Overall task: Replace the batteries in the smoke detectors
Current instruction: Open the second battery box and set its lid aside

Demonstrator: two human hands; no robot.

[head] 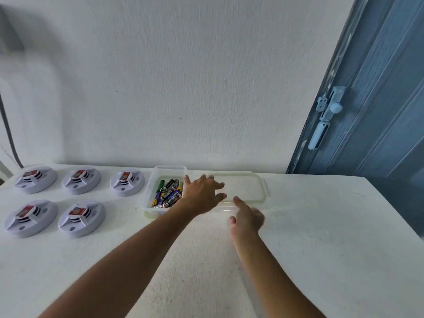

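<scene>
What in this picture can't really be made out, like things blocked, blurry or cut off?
Head view only:
- Right hand: motion-blurred, so its contact with the clear lid is unclear.
- Clear container: its right edge is hidden behind the left hand.
- Batteries: piled up, too small to count.
- Smoke detectors: red labels too small to read.
- Grey object, top left: blurred and cut off by the edge.

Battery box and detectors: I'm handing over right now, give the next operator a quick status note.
Left hand: open, fingers spread on the clear lid, which lies flat on the table right of the battery box.
Right hand: open, blurred, at the lid's near edge, holding nothing.
Box uncovered, loose batteries inside.
Five smoke detectors lie left of the box.
Done: lid off.
Left: no battery picked up yet; whether any detector was opened, cannot tell.
</scene>
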